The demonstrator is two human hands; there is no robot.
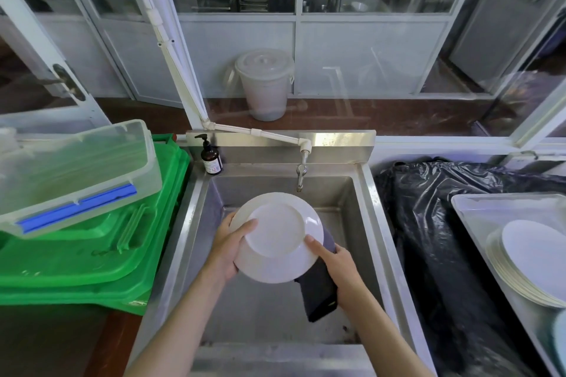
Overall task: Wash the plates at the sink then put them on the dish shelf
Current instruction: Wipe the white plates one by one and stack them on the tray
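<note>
I take the sink (361,193) as my landmark. Over the near half of its basin my left hand (228,249) grips the white plate (277,237) by its left rim, thumb curled over the upturned underside and fingers hidden beneath. My right hand (338,266) holds the plate's right edge, thumb on the underside, and pinches a dark cloth (318,291) against the plate; the cloth hangs down from that hand into the basin. The plate is tilted, bottom facing me, clear of the basin floor, below and in front of the tap (300,176) at the sink's back wall.

Right of the sink lies a black plastic bag (428,223), and further right a pale tray (471,208) carries a stack of white plates (530,260). Left of the sink sit green plastic crates (92,257), with a clear lidded container (76,168) with a blue clip resting on top. On the sink's back left corner stands a brown pump bottle (211,157). Beyond the sink, behind glass, a white lidded bucket (265,82) stands on the floor.
</note>
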